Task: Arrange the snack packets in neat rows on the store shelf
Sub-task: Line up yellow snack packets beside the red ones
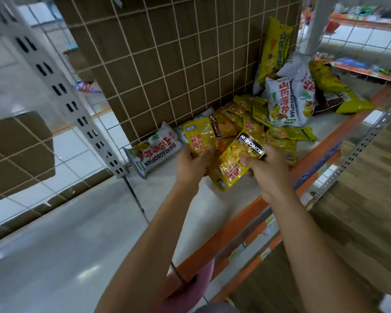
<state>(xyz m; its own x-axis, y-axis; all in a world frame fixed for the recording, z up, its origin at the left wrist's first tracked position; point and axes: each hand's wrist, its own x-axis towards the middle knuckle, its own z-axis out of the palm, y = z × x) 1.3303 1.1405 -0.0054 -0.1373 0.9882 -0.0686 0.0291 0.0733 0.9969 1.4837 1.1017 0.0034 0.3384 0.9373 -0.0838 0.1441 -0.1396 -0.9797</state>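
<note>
In the head view, the shelf runs from lower centre toward the upper right, a pale deck with an orange front edge. Just right of the frame's centre, the left hand has its fingers curled round the lower end of a small yellow packet, at the near edge of the pile. Beside it, the right hand pinches a black-topped yellow packet (its label reads KONGHEW, upside down), with the thumb on the packet's face. The packet's other end points toward the shelf's front edge.

Behind both hands, a loose heap of small yellow packets lies on the deck in no order. A white bag lies flat to the left of the heap, against the wire mesh that backs the shelf. A second white bag stands behind the heap, and a tall yellow bag leans on the mesh above it. Another yellow bag lies tilted at the right.
</note>
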